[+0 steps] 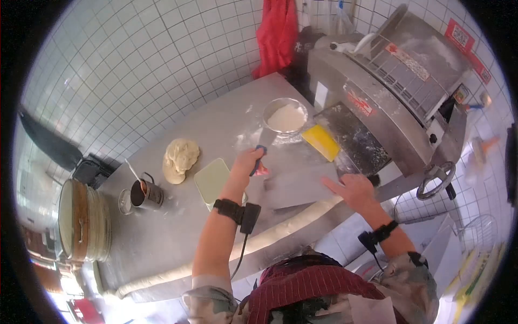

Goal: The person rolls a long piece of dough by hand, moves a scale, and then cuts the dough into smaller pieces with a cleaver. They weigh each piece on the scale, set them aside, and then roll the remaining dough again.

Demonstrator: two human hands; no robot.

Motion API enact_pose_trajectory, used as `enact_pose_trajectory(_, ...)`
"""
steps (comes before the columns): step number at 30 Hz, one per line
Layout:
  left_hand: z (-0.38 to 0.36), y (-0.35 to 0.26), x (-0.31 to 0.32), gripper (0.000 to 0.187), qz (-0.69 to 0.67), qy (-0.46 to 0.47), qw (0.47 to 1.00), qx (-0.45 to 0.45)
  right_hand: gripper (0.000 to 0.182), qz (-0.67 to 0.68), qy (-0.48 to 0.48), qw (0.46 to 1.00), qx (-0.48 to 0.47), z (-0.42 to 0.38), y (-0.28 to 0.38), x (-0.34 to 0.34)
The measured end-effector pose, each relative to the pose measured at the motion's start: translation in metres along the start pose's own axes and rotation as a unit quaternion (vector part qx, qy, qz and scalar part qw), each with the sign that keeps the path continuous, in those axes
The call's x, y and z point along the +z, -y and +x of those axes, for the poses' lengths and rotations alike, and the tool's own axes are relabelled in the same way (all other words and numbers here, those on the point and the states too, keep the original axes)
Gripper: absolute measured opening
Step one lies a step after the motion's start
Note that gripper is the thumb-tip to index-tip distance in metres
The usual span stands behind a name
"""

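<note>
My left hand (249, 162) is closed around a tool with a dark blue handle (259, 156). A greyish, blade-like part (267, 138) seems to extend from it toward the flour bowl, but blur hides its exact kind. My right hand (356, 191) has its fingers stretched out, above the right end of a long dough rope (280, 231). That rope runs along the front edge of the metal table (156, 237). A metal bowl of flour (286, 117) stands beyond my hands, beside a yellow scraper-like sheet (321, 142).
A dough lump (181, 160) and a pale green rectangular container (212, 182) lie left of my left arm. Farther left are a metal mug (152, 197), a small glass jar (125, 202) and stacked steamers (83, 221). A large dough machine (388, 86) with a handwheel (436, 180) borders the right.
</note>
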State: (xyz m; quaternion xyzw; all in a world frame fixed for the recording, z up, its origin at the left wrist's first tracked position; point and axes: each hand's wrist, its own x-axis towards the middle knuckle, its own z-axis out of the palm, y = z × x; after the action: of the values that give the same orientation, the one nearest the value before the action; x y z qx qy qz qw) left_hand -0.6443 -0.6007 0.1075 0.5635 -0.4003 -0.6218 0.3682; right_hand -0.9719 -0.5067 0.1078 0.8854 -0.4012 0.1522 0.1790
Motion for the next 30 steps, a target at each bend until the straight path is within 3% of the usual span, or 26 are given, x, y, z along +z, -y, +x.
enact_pose_trajectory(3, 0.040, 0.023, -0.007, 0.024, -0.003, -0.049, 0.999, -0.021, 0.052, 0.006, 0.094, 0.984, 0.150, -0.048, 0.012, -0.014)
enact_pose_trajectory(4, 0.055, 0.031, -0.008, 0.026, -0.011, -0.090, 0.994, -0.056, 0.053, 0.015, 0.137, 0.964, 0.227, -0.062, 0.019, -0.021)
enact_pose_trajectory(5, 0.072, 0.043, -0.008, 0.027, -0.015, -0.130, 0.987, -0.093, 0.053, 0.013, 0.145, 0.959, 0.243, -0.074, 0.027, -0.027)
enact_pose_trajectory(7, 0.122, 0.087, -0.027, 0.032, -0.107, -0.067, 0.992, -0.014, 0.050, 0.020, 0.113, 0.918, 0.381, -0.096, 0.042, -0.039)
enact_pose_trajectory(8, 0.126, 0.080, -0.022, 0.035, -0.121, -0.091, 0.988, 0.002, 0.050, 0.011, 0.119, 0.910, 0.398, -0.106, 0.049, -0.044)
enact_pose_trajectory(10, 0.126, 0.063, -0.007, 0.038, -0.134, -0.098, 0.986, 0.012, 0.048, 0.102, 0.097, 0.845, 0.516, -0.121, 0.059, -0.053)
enact_pose_trajectory(12, 0.126, 0.057, 0.003, 0.043, -0.129, -0.130, 0.983, 0.010, 0.041, 0.117, 0.064, 0.836, 0.532, -0.138, 0.066, -0.048)
enact_pose_trajectory(13, 0.140, 0.073, 0.010, 0.043, -0.127, -0.122, 0.984, 0.005, 0.037, 0.163, 0.045, 0.804, 0.570, -0.139, 0.069, -0.046)
enact_pose_trajectory(15, 0.167, 0.113, 0.023, 0.050, 0.109, -0.236, 0.958, 0.119, 0.035, 0.239, 0.043, 0.742, 0.624, -0.133, 0.074, -0.051)
enact_pose_trajectory(16, 0.151, 0.118, 0.037, 0.050, 0.114, -0.233, 0.959, 0.116, 0.035, 0.241, 0.046, 0.738, 0.629, -0.123, 0.076, -0.057)
enact_pose_trajectory(18, 0.069, 0.121, 0.093, 0.052, 0.154, -0.005, 0.980, 0.125, 0.033, 0.356, 0.073, 0.646, 0.671, -0.106, 0.078, -0.062)
enact_pose_trajectory(19, 0.020, 0.113, 0.121, 0.047, 0.291, 0.039, 0.938, 0.183, 0.033, 0.360, 0.075, 0.639, 0.676, -0.105, 0.080, -0.057)
enact_pose_trajectory(21, -0.001, 0.150, 0.148, 0.041, 0.362, 0.088, 0.885, 0.281, 0.030, 0.278, 0.055, 0.788, 0.547, -0.105, 0.083, -0.048)
enact_pose_trajectory(22, -0.014, 0.148, 0.156, 0.041, 0.366, 0.091, 0.883, 0.278, 0.030, 0.281, 0.055, 0.784, 0.551, -0.104, 0.084, -0.046)
enact_pose_trajectory(24, -0.034, 0.141, 0.166, 0.041, 0.383, 0.072, 0.885, 0.253, 0.030, 0.237, 0.130, 0.828, 0.492, -0.101, 0.085, -0.043)
enact_pose_trajectory(30, -0.028, 0.155, 0.165, 0.035, 0.348, 0.056, 0.912, 0.208, 0.033, 0.247, 0.212, 0.821, 0.469, -0.095, 0.085, -0.047)
